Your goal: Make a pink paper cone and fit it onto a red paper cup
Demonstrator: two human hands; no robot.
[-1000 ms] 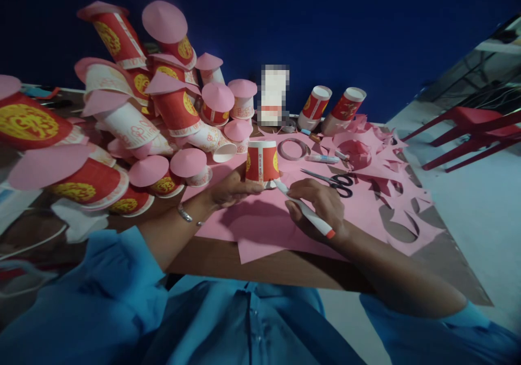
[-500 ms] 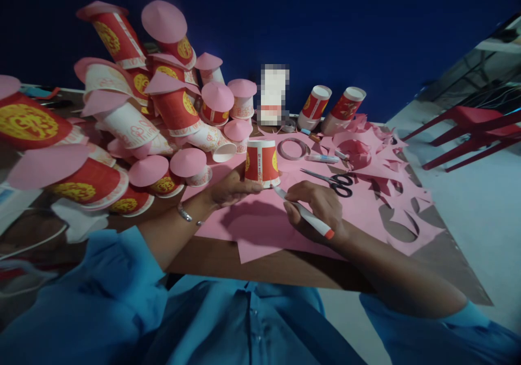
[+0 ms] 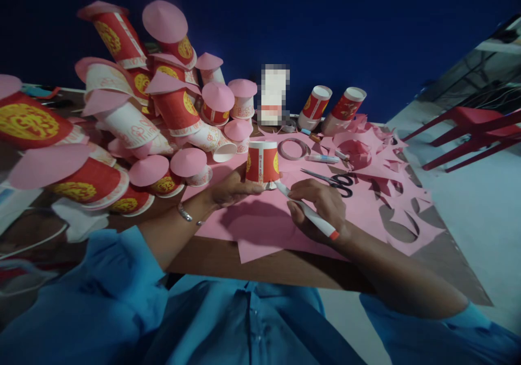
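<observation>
My left hand (image 3: 232,189) is closed round a red-and-white paper cup (image 3: 262,163) with yellow patterns, held upside down above the pink paper (image 3: 260,229). A white marker pen (image 3: 311,216) with a red end is gripped in my right hand (image 3: 319,205), its tip at the lower right rim of the cup. Just past my right hand lie scissors (image 3: 331,181) with black handles. A roll of tape (image 3: 293,149) sits behind the cup, and another pen (image 3: 321,159) rests near it.
Many cups with pink paper cones (image 3: 175,104) are piled at the left. Two stacks of cups (image 3: 315,107) stand at the back, beside pink paper scraps (image 3: 362,150). A red stool (image 3: 476,123) is on the floor at the right.
The pen in my right hand has shifted slightly right along the cup's rim and stands a little higher against it. The cup has tipped or turned slightly; my left hand keeps its hold.
</observation>
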